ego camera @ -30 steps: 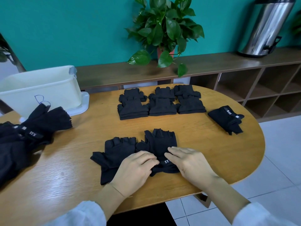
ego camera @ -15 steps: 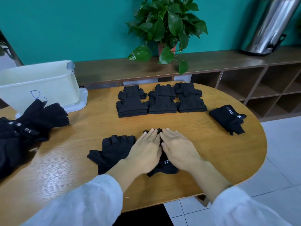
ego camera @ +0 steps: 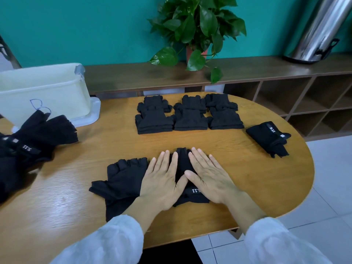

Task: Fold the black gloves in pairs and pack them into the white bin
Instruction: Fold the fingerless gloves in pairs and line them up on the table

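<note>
Pressing flat with straight fingers, the left hand [ego camera: 162,180] and the right hand [ego camera: 207,176] lie side by side, thumbs nearly touching, on a black fingerless fabric glove with white lettering at its cuff [ego camera: 183,164] near the 6 o'clock edge of the oval wooden table [ego camera: 238,147]. Neither hand curls round anything. A second black fingerless glove [ego camera: 123,178] lies spread flat just beside it toward 9 o'clock, its near edge tucked under the left hand and wrist.

At 12 o'clock from the hands sit six folded black glove bundles in two rows of three [ego camera: 189,115], touching one another, well apart from the hands. A single folded black glove pair with a white label [ego camera: 268,138] rests alone at 2 o'clock near the table's edge. At 9 o'clock a loose heap of unfolded black gloves [ego camera: 28,143] spreads off the left of the frame (its far tips overlap the front of the bin in this view). The white plastic bin [ego camera: 47,92] stands at 10 o'clock on its white lid [ego camera: 91,115]; its inside cannot be seen.

Behind the table runs a brown wooden shelf unit [ego camera: 266,73] carrying a leafy green potted plant [ego camera: 196,29] at 12 o'clock and a shiny steel urn [ego camera: 320,31] at 2 o'clock.
</note>
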Demonstrator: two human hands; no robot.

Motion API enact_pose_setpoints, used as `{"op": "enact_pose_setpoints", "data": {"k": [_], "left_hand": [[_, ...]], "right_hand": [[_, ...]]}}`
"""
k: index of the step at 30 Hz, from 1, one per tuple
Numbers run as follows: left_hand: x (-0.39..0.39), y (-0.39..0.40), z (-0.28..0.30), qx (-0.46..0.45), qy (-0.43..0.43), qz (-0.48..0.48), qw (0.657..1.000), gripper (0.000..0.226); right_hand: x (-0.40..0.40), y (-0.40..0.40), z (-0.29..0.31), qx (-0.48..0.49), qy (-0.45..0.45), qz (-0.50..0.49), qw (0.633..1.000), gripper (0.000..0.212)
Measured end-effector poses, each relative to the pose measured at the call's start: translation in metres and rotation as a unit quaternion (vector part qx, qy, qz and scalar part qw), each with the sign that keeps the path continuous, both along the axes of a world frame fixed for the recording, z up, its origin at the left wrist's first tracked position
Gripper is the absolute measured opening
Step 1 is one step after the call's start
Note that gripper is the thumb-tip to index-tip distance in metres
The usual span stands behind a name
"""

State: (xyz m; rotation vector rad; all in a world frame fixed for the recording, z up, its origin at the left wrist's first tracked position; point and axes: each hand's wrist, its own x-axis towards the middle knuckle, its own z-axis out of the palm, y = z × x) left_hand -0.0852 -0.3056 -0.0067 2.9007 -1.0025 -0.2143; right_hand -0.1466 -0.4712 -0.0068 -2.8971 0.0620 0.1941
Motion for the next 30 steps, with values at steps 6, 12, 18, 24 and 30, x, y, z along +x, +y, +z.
{"op": "enact_pose_setpoints", "data": {"k": [6, 12, 18, 24, 30], "left_hand": [[-0.003, 0.029, 0.011, -0.077, -0.03, -0.021, 0.996, 0.082], [-0.035, 0.04, 0.0, -0.109, -0.019, -0.188, 0.976, 0.072], [-0.022, 0.045, -0.004, -0.027, -0.03, -0.167, 0.985, 0.093], [-0.021, 0.041, 0.011, 0.005, -0.023, -0.173, 0.985, 0.088], [-0.029, 0.052, 0.011, 0.045, -0.045, -0.206, 0.976, 0.089]], "right_hand": [[-0.02, -0.005, 0.015, 0.142, -0.099, -0.024, 0.985, 0.08], [-0.041, 0.018, 0.01, 0.045, -0.05, 0.073, 0.995, 0.079], [-0.039, 0.006, 0.004, -0.006, -0.02, 0.065, 0.998, 0.085], [-0.052, 0.001, 0.005, -0.022, -0.027, 0.071, 0.997, 0.102], [-0.066, 0.008, 0.002, -0.003, -0.062, 0.063, 0.996, 0.093]]}}
